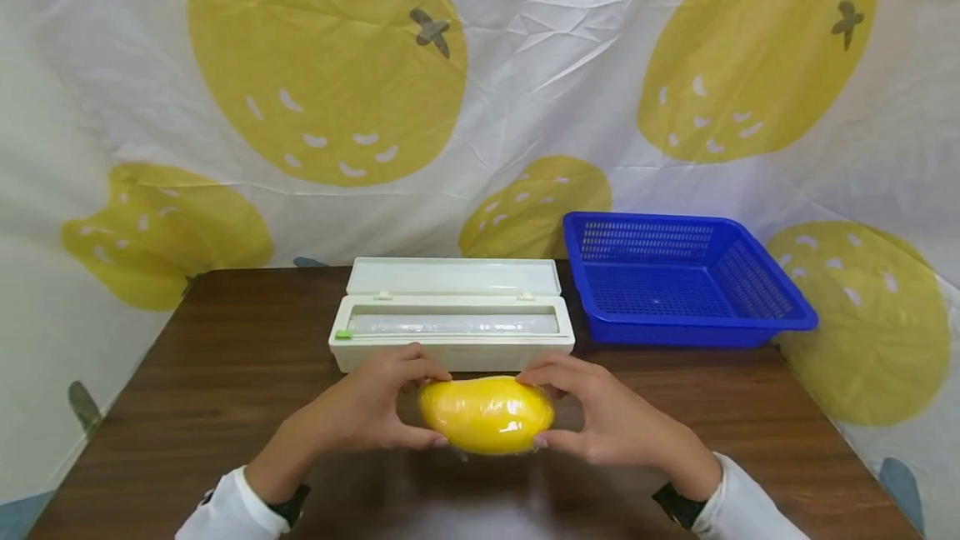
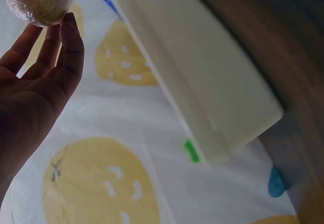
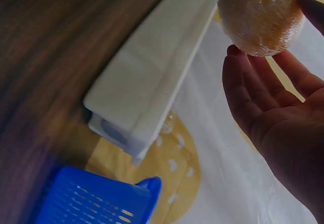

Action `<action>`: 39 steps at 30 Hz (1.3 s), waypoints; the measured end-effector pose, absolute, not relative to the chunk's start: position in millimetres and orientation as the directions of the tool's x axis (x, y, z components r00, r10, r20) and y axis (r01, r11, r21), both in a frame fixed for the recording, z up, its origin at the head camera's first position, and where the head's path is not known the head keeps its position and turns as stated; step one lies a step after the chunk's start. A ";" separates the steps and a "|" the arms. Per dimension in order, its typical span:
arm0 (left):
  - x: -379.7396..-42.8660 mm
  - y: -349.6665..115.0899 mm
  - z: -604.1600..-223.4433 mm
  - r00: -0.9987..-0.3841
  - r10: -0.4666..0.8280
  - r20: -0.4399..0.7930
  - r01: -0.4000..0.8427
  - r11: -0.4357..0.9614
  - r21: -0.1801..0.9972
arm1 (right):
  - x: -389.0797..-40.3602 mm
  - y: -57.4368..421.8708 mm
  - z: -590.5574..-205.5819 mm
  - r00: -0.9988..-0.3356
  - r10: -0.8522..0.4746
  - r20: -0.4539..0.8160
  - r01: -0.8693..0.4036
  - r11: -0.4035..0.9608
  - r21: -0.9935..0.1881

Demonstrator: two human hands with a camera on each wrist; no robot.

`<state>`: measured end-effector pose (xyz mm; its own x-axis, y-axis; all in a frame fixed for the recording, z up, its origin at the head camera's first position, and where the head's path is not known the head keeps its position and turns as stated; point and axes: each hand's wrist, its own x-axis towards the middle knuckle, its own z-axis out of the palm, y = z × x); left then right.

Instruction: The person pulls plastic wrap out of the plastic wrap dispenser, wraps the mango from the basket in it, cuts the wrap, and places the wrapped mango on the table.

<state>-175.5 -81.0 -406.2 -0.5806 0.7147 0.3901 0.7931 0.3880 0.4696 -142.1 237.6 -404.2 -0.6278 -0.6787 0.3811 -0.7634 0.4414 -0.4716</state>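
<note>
A yellow mango (image 1: 487,417), covered in glossy cling film, is held lengthwise between both hands in front of the wrap dispenser. At its left end my left hand (image 1: 375,402) pinches it, thumb at the lower side and fingers at the upper. My right hand (image 1: 600,411) grips the other end in the same way. Crinkled film over the mango (image 3: 263,19) shows in the right wrist view, with fingertips right against it. Just behind stands the white cling film dispenser (image 1: 450,357), its lid (image 1: 453,276) raised and a film roll (image 1: 453,324) inside.
A blue perforated basket (image 1: 693,332) stands at the back right, beside the dispenser. A small green slider (image 1: 343,334) sits at the dispenser's left end. Behind the brown wooden table (image 1: 225,357) hangs a white cloth (image 1: 540,107) with a yellow fruit print.
</note>
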 end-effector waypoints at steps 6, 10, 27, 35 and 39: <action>-177.7 -78.6 -426.1 -0.613 0.725 0.314 0.770 0.458 0.445 | -145.1 233.7 -423.7 -0.654 -0.689 0.312 -0.737 0.488 -0.469; -179.6 -76.4 -434.2 -0.638 0.731 0.242 0.743 0.502 0.443 | -147.3 232.1 -432.7 -0.666 -0.684 0.299 -0.728 0.509 -0.459; -179.4 -78.3 -450.1 -0.679 0.720 0.141 0.695 0.569 0.440 | -151.0 227.6 -452.1 -0.693 -0.683 0.229 -0.695 0.549 -0.465; -178.8 -77.2 -451.0 -0.685 0.721 0.105 0.680 0.581 0.448 | -149.6 225.1 -448.9 -0.701 -0.684 0.202 -0.690 0.576 -0.439; -178.9 -76.7 -452.2 -0.690 0.719 0.087 0.672 0.591 0.445 | -148.8 223.5 -446.5 -0.705 -0.684 0.189 -0.685 0.587 -0.432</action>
<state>-178.9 -76.7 -452.2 -0.6898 0.7187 0.0869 0.6722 0.5914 0.4455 -148.8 223.5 -446.5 -0.7046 -0.6840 0.1889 -0.6852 0.5866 -0.4316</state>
